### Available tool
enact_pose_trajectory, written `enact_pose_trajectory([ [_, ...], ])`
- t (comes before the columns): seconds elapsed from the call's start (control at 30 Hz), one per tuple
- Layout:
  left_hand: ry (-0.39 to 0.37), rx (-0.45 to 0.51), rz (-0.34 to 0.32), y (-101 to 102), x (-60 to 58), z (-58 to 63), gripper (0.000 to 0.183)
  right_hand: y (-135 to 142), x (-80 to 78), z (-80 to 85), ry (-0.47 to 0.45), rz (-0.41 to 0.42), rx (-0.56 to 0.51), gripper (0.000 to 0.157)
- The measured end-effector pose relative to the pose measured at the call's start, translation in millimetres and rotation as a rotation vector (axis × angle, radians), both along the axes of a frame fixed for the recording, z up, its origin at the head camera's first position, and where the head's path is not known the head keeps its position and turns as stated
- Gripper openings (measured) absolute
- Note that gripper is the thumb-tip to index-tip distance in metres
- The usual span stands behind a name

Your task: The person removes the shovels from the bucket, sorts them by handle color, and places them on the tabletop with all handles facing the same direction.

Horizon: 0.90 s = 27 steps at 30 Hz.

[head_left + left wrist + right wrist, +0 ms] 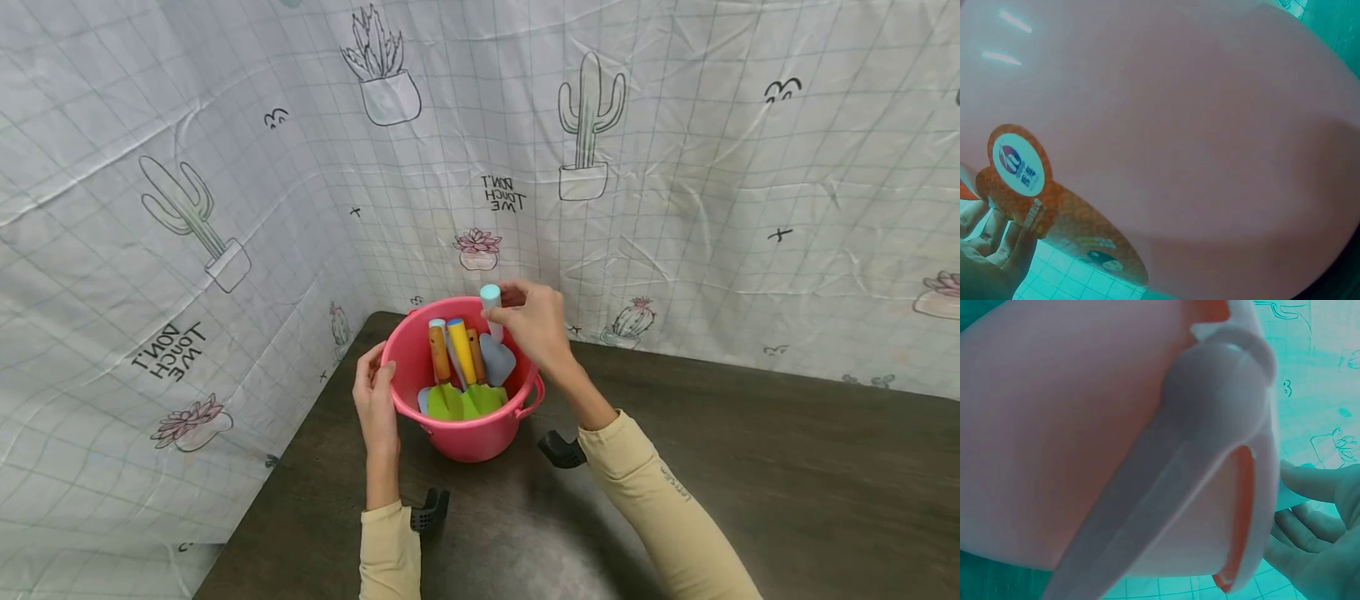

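A pink bucket (468, 437) stands upright on the table, several small garden tools inside. My left hand (377, 400) grips its rim at the left, the thumb over the edge and the fingers outside. At the right back of the rim, my right hand (536, 321) pinches a white tool handle (491, 304) with a light-blue end. A grey-blue blade (497, 360) lies just below that handle; whether they join cannot be seen clearly. Beside it lean a yellow handle (462, 354) and an orange-brown handle (438, 354), above green blades (446, 403).
The bucket's pink carry handle (534, 400) hangs at its right side. An orange label (1085, 231) is stuck on the outer wall. Behind the dark wooden table (712, 467) hangs a white curtain (675, 208) printed with cacti, close to the bucket.
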<state>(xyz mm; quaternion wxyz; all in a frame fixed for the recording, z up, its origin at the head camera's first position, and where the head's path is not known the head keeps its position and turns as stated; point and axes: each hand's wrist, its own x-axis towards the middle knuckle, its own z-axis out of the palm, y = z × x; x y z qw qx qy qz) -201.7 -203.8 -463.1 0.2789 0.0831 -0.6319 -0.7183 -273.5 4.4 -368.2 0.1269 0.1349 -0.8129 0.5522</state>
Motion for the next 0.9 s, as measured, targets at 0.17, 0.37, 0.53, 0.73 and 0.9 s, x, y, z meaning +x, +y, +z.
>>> enact_pose_trajectory([
  [0.17, -0.002, 0.007, 0.004, -0.5, -0.4, 1.3, 0.038, 2.4, 1.3, 4.0, -0.019, 0.007, -0.041, 0.024],
  [0.37, -0.001, 0.010, -0.001, -0.7, -0.9, 0.8, 0.038, 6.4, 2.1, 4.2, -0.022, 0.002, -0.086, 0.023],
  [0.53, -0.010, 0.002, 0.004, -0.3, 0.1, 0.9, 0.039, 10.1, 2.9, 5.3, -0.021, -0.017, -0.105, 0.024],
  [0.73, -0.010, 0.000, 0.006, -0.2, 0.1, 1.0, 0.039, 14.9, 4.1, 8.2, -0.021, -0.045, -0.105, 0.026],
  [0.9, -0.009, -0.001, 0.007, -0.3, 0.4, 1.2, 0.039, 19.1, 5.0, 11.0, -0.021, -0.059, -0.124, 0.028],
])
